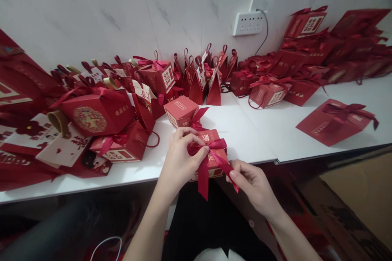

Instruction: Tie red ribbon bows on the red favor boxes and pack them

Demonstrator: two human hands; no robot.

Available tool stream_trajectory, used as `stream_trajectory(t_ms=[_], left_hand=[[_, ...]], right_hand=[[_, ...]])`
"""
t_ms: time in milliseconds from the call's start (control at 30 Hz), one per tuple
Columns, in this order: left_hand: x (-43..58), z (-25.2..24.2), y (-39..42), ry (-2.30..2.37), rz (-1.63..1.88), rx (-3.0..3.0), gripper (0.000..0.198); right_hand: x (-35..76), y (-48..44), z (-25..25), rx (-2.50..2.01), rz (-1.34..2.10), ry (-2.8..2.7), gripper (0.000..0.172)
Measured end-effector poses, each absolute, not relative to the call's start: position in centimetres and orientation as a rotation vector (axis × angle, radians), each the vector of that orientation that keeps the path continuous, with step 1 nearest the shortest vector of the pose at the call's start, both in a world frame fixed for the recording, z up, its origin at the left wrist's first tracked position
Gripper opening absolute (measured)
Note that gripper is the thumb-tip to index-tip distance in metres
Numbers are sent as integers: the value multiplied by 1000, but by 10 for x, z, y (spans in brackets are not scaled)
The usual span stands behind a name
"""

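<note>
A small red gift box (pixel 212 135) with light lettering stands at the front edge of the white table, tied with a dark red ribbon (pixel 203 179). My left hand (pixel 185 151) rests over the box top and pinches the bow at its knot. Lower and to the right, my right hand (pixel 251 181) grips the ribbon's right tail between thumb and fingers, drawing it out slantwise from the knot. The left tail hangs loose down the front of the box. Directly behind sits another red box (pixel 181 111) with a ribbon at its side.
Many red boxes and bags crowd the left, including a large ribboned box (pixel 99 112). A lone red box with a bow (pixel 337 121) lies on the right of the white table (pixel 254 138). More boxes are stacked behind it. A socket strip (pixel 248 23) is on the wall.
</note>
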State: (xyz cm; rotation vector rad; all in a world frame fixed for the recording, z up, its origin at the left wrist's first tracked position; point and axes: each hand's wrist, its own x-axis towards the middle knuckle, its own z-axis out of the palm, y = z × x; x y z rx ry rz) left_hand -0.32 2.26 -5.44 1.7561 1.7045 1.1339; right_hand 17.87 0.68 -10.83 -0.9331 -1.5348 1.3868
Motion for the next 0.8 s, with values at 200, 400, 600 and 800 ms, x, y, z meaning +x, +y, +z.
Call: stream_trajectory(t_ms=[200,400,600,800], left_hand=[[-3,-56,23,1702,1150,1763,8],[-3,-56,23,1696,1159,1770,6],[-4,-55,24,1689,1152,1774,7],[-7,-54,26,1664,1128,1760,10]], right_hand=[[185,4,-112,-840,1349,-1581,39],[157,-19,-110,-1044,1402,-1683,23],[132,-22,-112,-1025,1366,-1609,28],[197,0,-98,-1076,1499,-2078,14]])
